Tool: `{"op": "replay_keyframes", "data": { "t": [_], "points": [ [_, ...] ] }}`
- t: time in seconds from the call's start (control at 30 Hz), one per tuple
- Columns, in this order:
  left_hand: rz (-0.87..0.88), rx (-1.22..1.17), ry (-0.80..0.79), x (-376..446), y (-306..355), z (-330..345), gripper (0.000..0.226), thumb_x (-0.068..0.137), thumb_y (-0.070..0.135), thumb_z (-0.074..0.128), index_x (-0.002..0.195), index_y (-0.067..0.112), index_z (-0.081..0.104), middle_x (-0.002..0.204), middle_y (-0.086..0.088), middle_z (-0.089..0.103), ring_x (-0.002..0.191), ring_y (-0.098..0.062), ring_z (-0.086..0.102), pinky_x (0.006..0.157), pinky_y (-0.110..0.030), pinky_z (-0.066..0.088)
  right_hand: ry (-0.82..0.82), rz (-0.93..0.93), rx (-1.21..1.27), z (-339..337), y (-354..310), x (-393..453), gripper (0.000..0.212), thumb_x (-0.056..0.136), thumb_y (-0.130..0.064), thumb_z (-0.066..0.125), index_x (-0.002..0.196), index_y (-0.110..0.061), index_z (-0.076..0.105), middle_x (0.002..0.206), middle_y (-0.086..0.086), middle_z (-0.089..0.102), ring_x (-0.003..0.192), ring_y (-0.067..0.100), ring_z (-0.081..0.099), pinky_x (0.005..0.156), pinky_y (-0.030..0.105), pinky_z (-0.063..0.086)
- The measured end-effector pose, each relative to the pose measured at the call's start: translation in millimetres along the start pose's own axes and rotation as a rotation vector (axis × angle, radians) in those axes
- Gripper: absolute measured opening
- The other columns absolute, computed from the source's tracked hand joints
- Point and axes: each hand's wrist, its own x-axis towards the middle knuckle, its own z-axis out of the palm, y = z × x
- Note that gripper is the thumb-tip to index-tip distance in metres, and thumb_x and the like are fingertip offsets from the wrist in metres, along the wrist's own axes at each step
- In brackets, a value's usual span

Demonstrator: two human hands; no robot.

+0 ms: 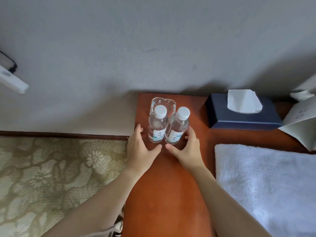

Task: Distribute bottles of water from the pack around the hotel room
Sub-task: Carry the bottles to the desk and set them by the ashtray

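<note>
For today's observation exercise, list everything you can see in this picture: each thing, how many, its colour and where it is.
water bottles: two, clear with white caps, upright side by side near the far end of the table
glass dish: one, clear, just behind the bottles
table: one, reddish-brown wood, centre
tissue box: one, dark blue with a white tissue sticking out, far right of the table
towel: one, pale blue-white, right side of the table
folded card: one, white, right edge
carpet: beige, leaf pattern, left
wall: grey, behind the table
left hand: open, beside the left bottle
right hand: open, beside the right bottle
</note>
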Motion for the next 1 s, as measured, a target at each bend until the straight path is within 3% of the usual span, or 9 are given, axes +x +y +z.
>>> {"op": "replay_keyframes", "data": {
  "t": [0.07,0.17,0.27,0.37,0.47,0.57,0.7,0.83,1.0],
  "points": [
    [-0.007,-0.083,0.029,-16,14,-27,0.087,0.073,0.038,0.08,0.145,0.015,0.037,0.136,0.002,0.052,0.124,-0.011,0.046,0.106,-0.03,0.042,0.066,0.024,0.108,-16,-15,-19,0.123,0.055,-0.073,0.075,0.153,-0.023,0.02,0.157,0.001,0.031,0.142,0.021,0.034,0.114,0.047,0.037],
    [0.077,-0.123,0.114,-38,53,-87,0.062,0.077,0.035,0.077,0.133,0.022,0.051,0.124,0.01,0.057,0.109,0.001,0.05,0.088,-0.002,0.036,0.166,-0.075,0.165,-54,-62,-45,0.116,0.059,-0.07,0.076,0.152,-0.023,0.025,0.154,-0.001,0.034,0.136,0.018,0.04,0.113,0.043,0.039],
    [0.212,-0.114,0.242,-60,105,-163,0.045,0.08,0.03,0.075,0.121,0.022,0.061,0.113,0.012,0.062,0.106,0.002,0.054,0.09,-0.007,0.039,0.225,-0.237,0.174,-98,-129,-65,0.09,0.071,-0.051,0.078,0.146,-0.021,0.037,0.142,-0.004,0.044,0.127,0.013,0.046,0.108,0.037,0.042],
    [0.351,-0.105,0.367,-87,160,-246,0.03,0.08,0.027,0.075,0.107,0.017,0.067,0.103,0.011,0.064,0.101,-0.001,0.059,0.091,-0.013,0.044,0.238,-0.416,0.187,-137,-211,-90,0.067,0.075,-0.045,0.072,0.134,-0.025,0.048,0.13,-0.007,0.054,0.117,0.011,0.053,0.099,0.03,0.044],
    [0.417,-0.067,0.467,-120,204,-326,0.036,0.077,0.044,0.061,0.102,0.019,0.067,0.098,0.013,0.063,0.099,0.002,0.057,0.087,-0.006,0.039,0.174,-0.599,0.177,-163,-298,-128,0.04,0.078,-0.041,0.069,0.115,-0.031,0.055,0.117,-0.011,0.063,0.106,0.006,0.058,0.09,0.026,0.047],
    [0.447,-0.014,0.534,-155,232,-400,0.036,0.077,0.047,0.062,0.103,0.022,0.067,0.098,0.017,0.062,0.098,0.0,0.058,0.086,-0.018,0.047,0.111,-0.762,0.174,-172,-378,-175,0.025,0.08,-0.039,0.07,0.102,-0.031,0.06,0.1,-0.014,0.067,0.096,0.003,0.06,0.082,0.02,0.047],
    [0.464,0.063,0.647,-205,238,-493,0.031,0.078,0.039,0.067,0.105,0.023,0.068,0.1,0.019,0.062,0.098,-0.003,0.058,0.078,-0.032,0.056,0.047,-0.927,0.242,-153,-471,-244,0.019,0.074,-0.041,0.067,0.09,-0.036,0.058,0.086,-0.015,0.068,0.084,0.004,0.06,0.07,0.013,0.044],
    [0.393,0.149,0.763,-261,210,-584,0.027,0.081,0.039,0.067,0.105,0.028,0.067,0.099,0.025,0.059,0.097,0.004,0.056,0.076,-0.008,0.041,-0.064,-1.049,0.301,-101,-542,-317,0.016,0.076,-0.04,0.069,0.087,-0.038,0.057,0.08,-0.012,0.069,0.079,0.009,0.061,0.065,0.018,0.047],
    [0.229,0.17,0.942,-354,139,-698,0.019,0.083,0.034,0.07,0.101,0.033,0.064,0.094,0.024,0.06,0.093,0.005,0.055,0.078,-0.013,0.039,-0.3,-1.177,0.34,3,-620,-431,0.018,0.081,-0.036,0.072,0.092,-0.038,0.058,0.083,-0.008,0.068,0.08,0.01,0.063,0.069,0.028,0.053]
  ]
}}
